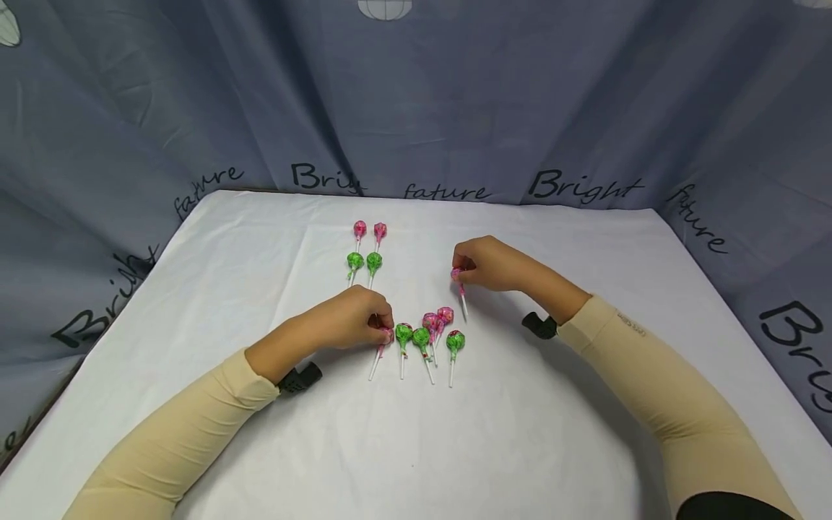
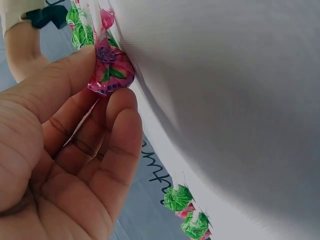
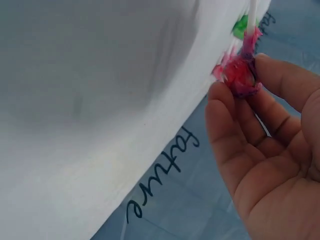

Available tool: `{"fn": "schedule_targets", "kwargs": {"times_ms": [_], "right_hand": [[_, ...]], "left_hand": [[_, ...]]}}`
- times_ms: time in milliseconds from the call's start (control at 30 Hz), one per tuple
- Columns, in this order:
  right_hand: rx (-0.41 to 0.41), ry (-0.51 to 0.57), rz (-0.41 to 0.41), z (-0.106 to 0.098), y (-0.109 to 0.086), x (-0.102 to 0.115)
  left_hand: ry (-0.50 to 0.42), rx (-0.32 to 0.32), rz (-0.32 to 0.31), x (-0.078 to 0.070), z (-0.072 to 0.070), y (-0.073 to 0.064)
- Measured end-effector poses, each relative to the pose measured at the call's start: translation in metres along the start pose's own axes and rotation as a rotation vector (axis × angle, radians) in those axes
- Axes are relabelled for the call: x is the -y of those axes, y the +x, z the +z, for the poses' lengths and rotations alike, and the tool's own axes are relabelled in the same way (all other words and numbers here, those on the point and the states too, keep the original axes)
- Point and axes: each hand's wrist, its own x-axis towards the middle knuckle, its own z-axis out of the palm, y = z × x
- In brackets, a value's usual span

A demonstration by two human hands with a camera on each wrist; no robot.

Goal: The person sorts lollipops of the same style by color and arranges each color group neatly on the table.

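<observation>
My left hand (image 1: 354,318) pinches the wrapped head of a pink lollipop (image 2: 112,70) between thumb and fingers, its white stick pointing toward me in the head view. Farther right, my right hand (image 1: 490,263) pinches another pink lollipop (image 3: 240,75) by its head, stick hanging downward. Between the hands lies a loose group: a green lollipop (image 1: 404,334) beside the left fingertips, a second green one (image 1: 421,336), two pink ones (image 1: 445,315) overlapping, and a third green one (image 1: 456,341) at the right.
Behind the left hand, two pink lollipops (image 1: 360,229) lie above two green lollipops (image 1: 373,261) in two columns. All rest on a white cloth-covered table (image 1: 520,448). A grey-blue curtain (image 1: 422,94) with printed lettering surrounds its back and sides.
</observation>
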Motion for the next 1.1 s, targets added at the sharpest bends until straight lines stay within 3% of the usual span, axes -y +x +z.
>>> {"fn": "schedule_targets", "kwargs": {"times_ms": [667, 1100], "right_hand": [[-0.152, 0.086, 0.050, 0.005, 0.113, -0.001], [-0.119, 0.079, 0.094, 0.018, 0.142, 0.008]], "left_hand": [[-0.009, -0.019, -0.031, 0.005, 0.003, -0.002], [0.012, -0.014, -0.020, 0.006, 0.005, -0.001]]}}
